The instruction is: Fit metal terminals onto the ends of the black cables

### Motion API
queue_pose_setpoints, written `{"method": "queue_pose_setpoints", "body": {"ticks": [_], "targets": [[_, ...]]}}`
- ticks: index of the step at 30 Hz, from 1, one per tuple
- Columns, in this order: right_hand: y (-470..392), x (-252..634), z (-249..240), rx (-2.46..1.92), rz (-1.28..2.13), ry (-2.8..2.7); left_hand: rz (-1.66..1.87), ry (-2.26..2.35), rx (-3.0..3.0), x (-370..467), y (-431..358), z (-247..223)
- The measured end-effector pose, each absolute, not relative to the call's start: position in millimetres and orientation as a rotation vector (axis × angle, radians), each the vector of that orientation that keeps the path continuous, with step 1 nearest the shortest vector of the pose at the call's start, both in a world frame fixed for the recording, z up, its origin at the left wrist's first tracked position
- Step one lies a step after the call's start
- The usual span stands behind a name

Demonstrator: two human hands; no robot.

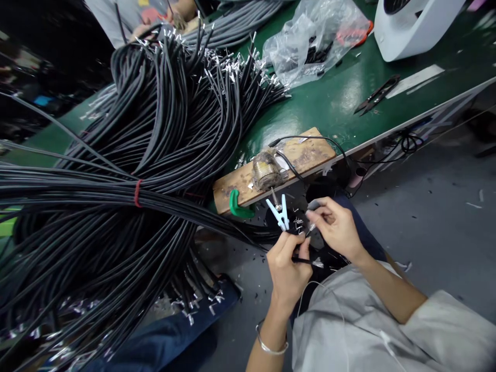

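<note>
Where the left side begins, a thick bundle of black cables (85, 188) runs across, tied with a red band (137, 194), and around it lies a big pile of loose cables (166, 116) with many silvery ends. Behind this pile, at the top, a co-worker's hand (183, 9) is partly visible. Next comes a green clamp (238, 206) on a wooden board (310, 154), which carries a worn, rounded device (265, 170) at the edge of the green tabletop (333, 85). Below the device is a light blue clip (281, 217), just above the left hand (289, 266). This hand, wearing a bracelet (267, 350), is pinching a black cable (301, 260); its silvery end sticks out rightward. Farther back lies a clear plastic bag (296, 36). Close beside, the right hand (341, 230) has its fingers bent at a pale wire end (312, 226); whether it grips this, I cannot tell. At far right, black snips (376, 95) lie near white strips (416, 80), and a white appliance (411, 28) stands behind.
</note>
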State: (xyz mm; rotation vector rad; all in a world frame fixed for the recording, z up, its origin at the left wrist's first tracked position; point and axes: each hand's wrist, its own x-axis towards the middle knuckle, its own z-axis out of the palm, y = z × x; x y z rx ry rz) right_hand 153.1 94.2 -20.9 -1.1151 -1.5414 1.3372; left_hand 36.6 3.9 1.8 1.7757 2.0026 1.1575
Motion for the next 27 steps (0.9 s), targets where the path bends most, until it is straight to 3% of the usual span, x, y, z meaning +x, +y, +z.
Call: {"method": "queue_pose_setpoints", "body": {"ticks": [5, 12, 19, 22, 27], "targets": [[103, 163, -20, -0.987, 1.485, -1.872, 1.171, 2.106, 1.782, 39, 4, -1], [73, 136, -20, -0.968, 1.094, -1.617, 1.132, 2.264, 1.697, 43, 5, -4], [69, 127, -31, -0.658, 1.931, -0.973, 1.168, 1.932, 1.408, 27, 1, 3], [76, 131, -28, -0.613, 2.034, -0.868, 1.155, 1.827, 1.321, 25, -1, 6], [85, 137, -17, -0.529, 1.979, -1.164, 1.147, 1.722, 1.198, 22, -1, 15]]}}
